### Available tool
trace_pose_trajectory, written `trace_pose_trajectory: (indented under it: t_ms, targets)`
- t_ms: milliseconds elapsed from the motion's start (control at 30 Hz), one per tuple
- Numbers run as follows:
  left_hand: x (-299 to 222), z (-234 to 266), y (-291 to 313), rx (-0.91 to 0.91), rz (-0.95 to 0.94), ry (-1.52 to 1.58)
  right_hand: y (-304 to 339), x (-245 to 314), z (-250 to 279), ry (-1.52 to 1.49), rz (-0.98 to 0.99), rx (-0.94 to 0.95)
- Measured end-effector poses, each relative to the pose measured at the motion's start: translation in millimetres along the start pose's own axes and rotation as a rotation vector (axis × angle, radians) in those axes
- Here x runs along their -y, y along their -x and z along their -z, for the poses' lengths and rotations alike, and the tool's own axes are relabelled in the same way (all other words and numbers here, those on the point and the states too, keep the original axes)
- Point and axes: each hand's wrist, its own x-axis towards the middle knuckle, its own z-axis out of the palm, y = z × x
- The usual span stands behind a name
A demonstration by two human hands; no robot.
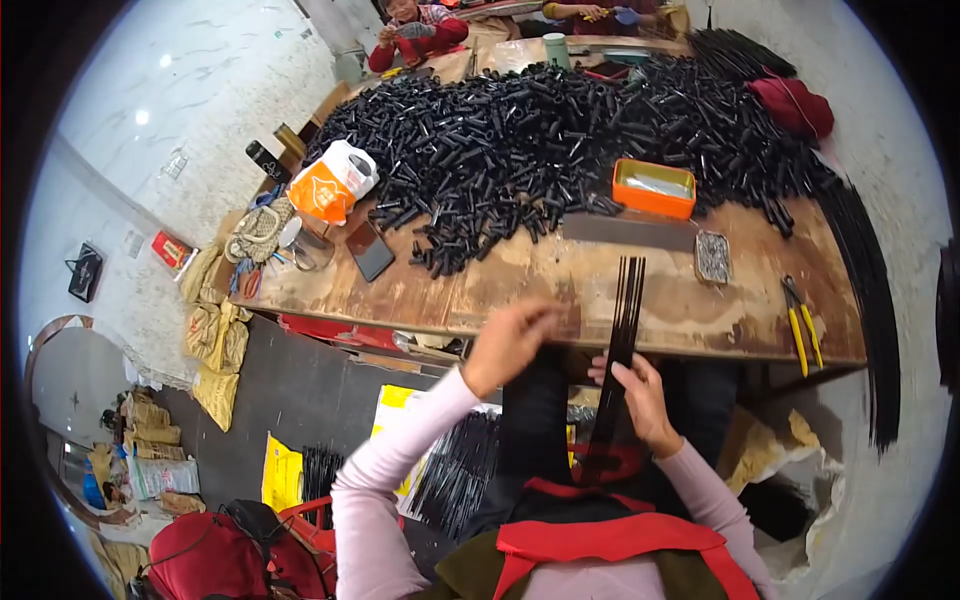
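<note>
My right hand (645, 400) is closed round a bundle of thin black rods (626, 325), thumb across the front. The rods stand nearly upright at the table's near edge, their upper ends spread slightly apart. To the left of the bundle, over the table edge, my left hand (510, 345) is raised. Its fingers are smeared by motion, so whether they pinch anything is hidden. Beyond both hands a large heap of short black tubular pieces (470, 130) covers much of the wooden table (420, 305).
Right of the rods lie yellow-handled pliers (803, 325), a small tray of metal bits (712, 257) and an orange box (655, 203). A phone (371, 250), glass mug (305, 247) and plastic bag (333, 185) sit left. Long black rods (868, 310) overhang the right edge. Two people work opposite.
</note>
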Motion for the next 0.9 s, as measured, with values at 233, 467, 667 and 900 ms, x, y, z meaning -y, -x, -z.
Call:
trace_pose_trajectory:
  t_ms: [233, 467, 667, 900]
  targets:
    - [72, 30, -205, -0.286, -0.229, -0.664, 1, 4, 1, -0.008, -0.077, 0.004]
    - [104, 0, -331, -0.252, -0.262, -1.297, 2, 9, 2, -0.063, -0.189, -0.003]
    - [87, 33, -311, -0.303, -0.414, -1.448, -3, 9, 3, -0.078, -0.209, -0.02]
    - [68, 72, -207, -0.249, 0.056, -0.608, -2, 5, 2, -0.056, -0.132, -0.025]
